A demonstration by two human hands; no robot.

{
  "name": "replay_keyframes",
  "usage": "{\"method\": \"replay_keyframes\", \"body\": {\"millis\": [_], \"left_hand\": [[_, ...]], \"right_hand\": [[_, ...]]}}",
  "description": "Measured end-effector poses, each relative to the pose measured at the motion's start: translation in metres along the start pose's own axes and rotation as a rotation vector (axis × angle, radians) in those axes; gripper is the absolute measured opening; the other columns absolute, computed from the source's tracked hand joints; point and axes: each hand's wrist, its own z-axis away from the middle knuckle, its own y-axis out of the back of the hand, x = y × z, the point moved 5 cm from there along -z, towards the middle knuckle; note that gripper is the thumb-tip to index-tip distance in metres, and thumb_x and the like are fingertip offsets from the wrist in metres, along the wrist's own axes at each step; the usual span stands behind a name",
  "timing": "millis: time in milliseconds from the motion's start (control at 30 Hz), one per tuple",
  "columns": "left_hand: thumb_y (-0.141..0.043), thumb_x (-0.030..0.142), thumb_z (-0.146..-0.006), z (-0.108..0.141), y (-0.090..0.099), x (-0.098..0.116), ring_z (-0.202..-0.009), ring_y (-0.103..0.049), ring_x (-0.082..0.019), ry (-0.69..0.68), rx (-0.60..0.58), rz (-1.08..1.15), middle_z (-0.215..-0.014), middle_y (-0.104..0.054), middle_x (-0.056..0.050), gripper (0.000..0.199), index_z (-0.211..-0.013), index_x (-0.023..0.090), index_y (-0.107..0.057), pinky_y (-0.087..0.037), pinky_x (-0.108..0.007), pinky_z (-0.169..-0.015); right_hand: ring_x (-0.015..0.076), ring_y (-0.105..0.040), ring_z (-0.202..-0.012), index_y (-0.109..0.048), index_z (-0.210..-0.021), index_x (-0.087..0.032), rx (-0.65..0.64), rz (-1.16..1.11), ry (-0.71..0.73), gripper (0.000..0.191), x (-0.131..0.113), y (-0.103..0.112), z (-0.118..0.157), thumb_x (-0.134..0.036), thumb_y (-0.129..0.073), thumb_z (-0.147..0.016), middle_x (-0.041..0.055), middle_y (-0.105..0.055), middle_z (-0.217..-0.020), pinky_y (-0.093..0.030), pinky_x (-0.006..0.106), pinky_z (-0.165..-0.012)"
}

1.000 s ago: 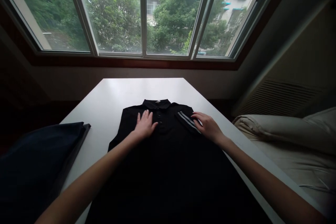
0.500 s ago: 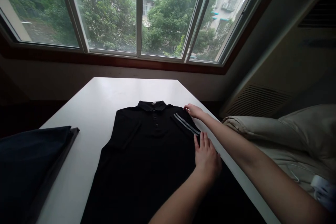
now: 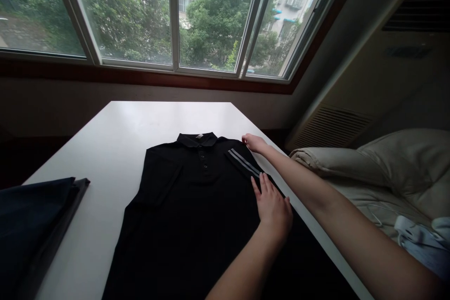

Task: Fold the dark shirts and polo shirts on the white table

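Black knit polo shirt [image 3: 197,206], judged soft and limp, best held at its striped sleeve [image 3: 244,163]; left hand [image 3: 272,208] lies open on it, right hand [image 3: 253,143] at the shoulder edge [image 3: 235,141], grip unclear.

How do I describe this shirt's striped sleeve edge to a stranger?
Under the window, a black polo shirt lies on the white table. Its grey-striped sleeve edge sits between the right hand and left hand; the other sleeve shows no stripes.
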Motion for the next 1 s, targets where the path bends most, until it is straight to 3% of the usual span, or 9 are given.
{"method": "replay_keyframes", "body": {"millis": [333,533,700,800,900,1000], "left_hand": [[-0.027,0.042,-0.098,-0.002,-0.005,0.000,-0.147,-0.015,-0.030,-0.040,-0.025,0.003,-0.153,-0.031,-0.020,0.063,-0.139,-0.002,-0.046,-0.012,-0.055,-0.120],[-0.027,0.043,-0.098,0.000,-0.004,-0.001,-0.146,-0.019,-0.030,-0.027,0.004,0.022,-0.153,-0.033,-0.019,0.063,-0.143,0.002,-0.041,-0.013,-0.056,-0.120],[-0.030,0.043,-0.097,-0.002,-0.005,-0.002,-0.146,-0.021,-0.031,-0.024,-0.022,0.048,-0.152,-0.035,-0.020,0.062,-0.143,0.003,-0.042,-0.013,-0.057,-0.119],[-0.033,0.040,-0.096,-0.003,-0.005,-0.002,-0.146,-0.018,-0.032,-0.035,-0.006,0.097,-0.155,-0.032,-0.015,0.062,-0.150,0.010,-0.031,-0.014,-0.060,-0.118],[-0.031,0.039,-0.096,-0.003,-0.004,-0.001,-0.148,-0.012,-0.032,-0.052,0.015,0.142,-0.159,-0.024,-0.007,0.062,-0.154,0.022,-0.019,-0.017,-0.062,-0.117],[-0.028,0.042,-0.097,-0.004,-0.003,-0.001,-0.148,-0.006,-0.031,-0.052,0.021,0.130,-0.160,-0.020,-0.006,0.063,-0.155,0.023,-0.013,-0.018,-0.062,-0.117]], "right_hand": [[0.0186,-0.062,-0.084,-0.066,-0.097,-0.024,0.016,0.007,-0.042,0.019,0.012,-0.002,-0.004,-0.018,-0.053,-0.085,0.0053,-0.065,-0.112,-0.037,0.026,-0.061],[0.0191,-0.062,-0.087,-0.067,-0.095,-0.021,0.072,-0.036,-0.051,0.021,0.006,0.008,-0.001,-0.014,-0.050,-0.085,0.0068,-0.066,-0.109,-0.042,0.027,-0.070],[0.0208,-0.059,-0.106,-0.062,-0.113,-0.019,0.200,-0.107,-0.015,0.028,-0.032,0.008,0.014,-0.022,-0.046,-0.090,0.0089,-0.064,-0.120,-0.043,0.032,-0.094],[0.0199,-0.052,-0.122,-0.054,-0.127,-0.020,0.231,-0.155,0.015,0.036,-0.063,-0.004,0.025,-0.027,-0.042,-0.094,0.0088,-0.056,-0.135,-0.039,0.033,-0.104],[0.0206,-0.039,-0.136,-0.046,-0.137,-0.018,0.253,-0.215,0.010,0.044,-0.084,-0.014,0.032,-0.031,-0.036,-0.097,0.0099,-0.044,-0.148,-0.029,0.039,-0.114],[0.0217,-0.028,-0.143,-0.042,-0.142,-0.017,0.247,-0.258,0.025,0.050,-0.090,-0.020,0.037,-0.037,-0.034,-0.098,0.0098,-0.035,-0.154,-0.017,0.045,-0.119]]}}
